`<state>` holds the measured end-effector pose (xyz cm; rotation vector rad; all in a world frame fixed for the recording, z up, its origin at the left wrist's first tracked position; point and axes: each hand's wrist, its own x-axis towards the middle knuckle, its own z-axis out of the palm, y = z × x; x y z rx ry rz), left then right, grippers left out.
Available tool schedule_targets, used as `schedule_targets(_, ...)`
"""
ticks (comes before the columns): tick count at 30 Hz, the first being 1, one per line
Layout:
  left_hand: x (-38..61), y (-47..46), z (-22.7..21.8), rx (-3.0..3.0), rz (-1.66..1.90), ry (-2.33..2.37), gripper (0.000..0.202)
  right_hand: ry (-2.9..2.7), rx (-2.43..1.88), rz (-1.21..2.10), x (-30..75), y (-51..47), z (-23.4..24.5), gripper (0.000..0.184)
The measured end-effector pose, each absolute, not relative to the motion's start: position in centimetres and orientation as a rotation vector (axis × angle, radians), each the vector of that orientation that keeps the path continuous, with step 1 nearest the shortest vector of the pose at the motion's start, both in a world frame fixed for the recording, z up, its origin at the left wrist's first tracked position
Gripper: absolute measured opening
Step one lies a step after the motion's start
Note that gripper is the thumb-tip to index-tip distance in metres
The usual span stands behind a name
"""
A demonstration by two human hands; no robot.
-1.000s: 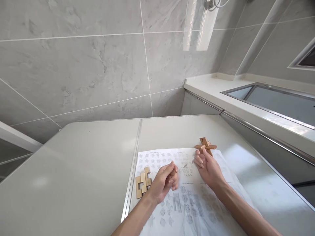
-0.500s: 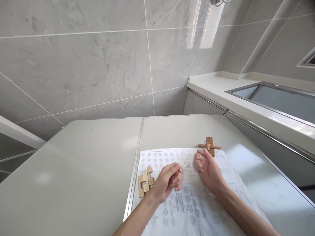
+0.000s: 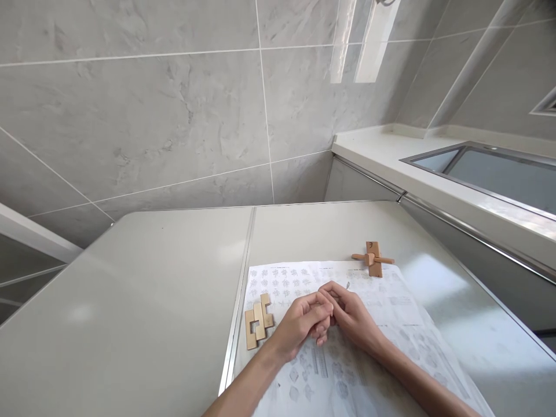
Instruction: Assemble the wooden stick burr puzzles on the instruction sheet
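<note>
My left hand [image 3: 299, 321] and my right hand [image 3: 350, 313] meet over a printed sheet of diagrams [image 3: 382, 324], fingers curled and pressed together at the fingertips. Whether anything sits between them is hidden. To the left of my left hand lie flat notched wooden puzzle pieces [image 3: 258, 321], side by side on the sheet's left edge. A partly joined wooden cross puzzle [image 3: 372, 258] stands at the sheet's far right corner, apart from both hands.
The sheet lies on a pale grey table [image 3: 143, 289] with a seam [image 3: 241, 289] down its middle. A tiled wall [image 3: 174, 116] rises behind. A white counter [image 3: 391, 150] with a steel sink [image 3: 490, 168] runs along the right.
My right hand let go of the wooden cross puzzle and drew back to the left, meeting my left hand. The cross puzzle stays where it was set down.
</note>
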<state>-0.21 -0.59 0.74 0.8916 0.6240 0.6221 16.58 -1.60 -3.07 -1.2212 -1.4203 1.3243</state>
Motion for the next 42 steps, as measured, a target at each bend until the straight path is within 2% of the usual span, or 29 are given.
schedule_targets(18, 0.0, -0.6, 1.5, 1.054, 0.619, 0.668, 0.031, -1.485, -1.260, 1.268, 16.6, -1.3, -2.5, 0.033)
schedule_targets(24, -2.4, -2.7, 3.9, 1.745, 0.594, 0.987, 0.029, -1.655, -1.295, 1.124, 16.5, -1.6, -2.3, 0.027)
schedule_targets(28, -6.3, -3.4, 3.9, 2.244, 0.654, 1.202, 0.017, -1.716, -1.281, 1.092, 16.3, -1.8, -2.1, 0.026)
schedule_targets(33, -10.8, -3.5, 2.6, 2.304, 0.508, 1.448, 0.073, -1.727, -1.266, 1.098, 16.2, -1.9, -1.7, 0.033)
schedule_targets(39, -12.6, -2.9, 1.9, 2.263, 0.435, 1.485, 0.083, -1.724, -1.235, 1.112, 16.2, -1.9, -1.5, 0.032)
schedule_targets(42, -12.7, -2.2, 1.8, 2.219, 0.407, 1.469, 0.080, -1.732, -1.239, 1.110, 16.2, -1.9, -1.6, 0.031)
